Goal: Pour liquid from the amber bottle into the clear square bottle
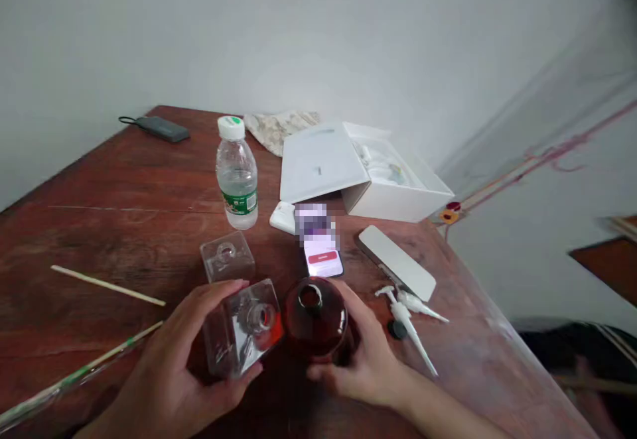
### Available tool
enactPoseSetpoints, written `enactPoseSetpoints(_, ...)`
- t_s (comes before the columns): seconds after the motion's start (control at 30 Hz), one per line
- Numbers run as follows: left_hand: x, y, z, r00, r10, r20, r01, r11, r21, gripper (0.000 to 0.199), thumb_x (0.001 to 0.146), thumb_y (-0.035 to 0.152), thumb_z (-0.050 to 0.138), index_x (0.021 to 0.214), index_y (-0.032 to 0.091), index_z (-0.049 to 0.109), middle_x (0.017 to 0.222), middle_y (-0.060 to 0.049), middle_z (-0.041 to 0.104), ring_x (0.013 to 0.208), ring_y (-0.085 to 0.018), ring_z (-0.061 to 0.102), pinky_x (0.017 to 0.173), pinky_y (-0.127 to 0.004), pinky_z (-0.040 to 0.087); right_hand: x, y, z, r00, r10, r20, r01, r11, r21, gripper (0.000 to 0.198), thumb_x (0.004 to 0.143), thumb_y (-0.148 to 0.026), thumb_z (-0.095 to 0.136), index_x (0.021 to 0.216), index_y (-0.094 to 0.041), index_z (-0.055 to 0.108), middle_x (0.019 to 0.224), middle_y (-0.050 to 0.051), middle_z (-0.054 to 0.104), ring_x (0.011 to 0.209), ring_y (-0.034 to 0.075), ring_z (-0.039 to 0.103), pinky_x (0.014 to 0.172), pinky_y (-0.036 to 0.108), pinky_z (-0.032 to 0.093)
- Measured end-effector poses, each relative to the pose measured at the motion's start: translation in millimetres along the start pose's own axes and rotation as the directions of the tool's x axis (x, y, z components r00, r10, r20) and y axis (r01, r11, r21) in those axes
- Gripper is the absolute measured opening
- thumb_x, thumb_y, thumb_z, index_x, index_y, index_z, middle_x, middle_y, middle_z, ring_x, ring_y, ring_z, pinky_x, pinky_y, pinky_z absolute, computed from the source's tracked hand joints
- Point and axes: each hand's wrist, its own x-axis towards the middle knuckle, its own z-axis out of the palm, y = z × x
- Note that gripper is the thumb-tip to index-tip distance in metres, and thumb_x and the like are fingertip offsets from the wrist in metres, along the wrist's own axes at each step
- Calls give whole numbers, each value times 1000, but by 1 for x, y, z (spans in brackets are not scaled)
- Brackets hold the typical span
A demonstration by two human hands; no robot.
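Note:
My left hand [172,366] is wrapped around a clear square bottle [246,346] with an uncapped round neck. My right hand [371,353] grips a dark brown round bottle [316,326], also uncapped, its open mouth facing up. The two bottles stand side by side, very close together; whether they touch I cannot tell. Just behind the left one is another clear square bottle [226,260], its lower part partly hidden. To the right of my right hand lie two white pump heads [405,319] with tubes and a small black cap [397,329].
A water bottle [237,184] with a white cap stands behind. Beyond my hands are a lit phone [322,253], a white flat case [398,261] and an open white box [398,197]. Thin sticks [107,285] lie left; a grey device [163,128] sits far left.

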Motion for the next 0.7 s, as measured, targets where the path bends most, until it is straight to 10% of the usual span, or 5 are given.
enactPoseSetpoints(0.7, -4, -4, 1, 1000, 20, 21, -19, 999, -49, 71, 92, 48, 78, 154, 30, 48, 141, -10, 72, 120, -32, 77, 105, -40, 66, -2, 0, -1, 1000, -4, 0, 4, 999, -47, 86, 82, -45, 89, 158, -31, 51, 148, 10, 64, 134, 34, 65, 118, 49, 52)
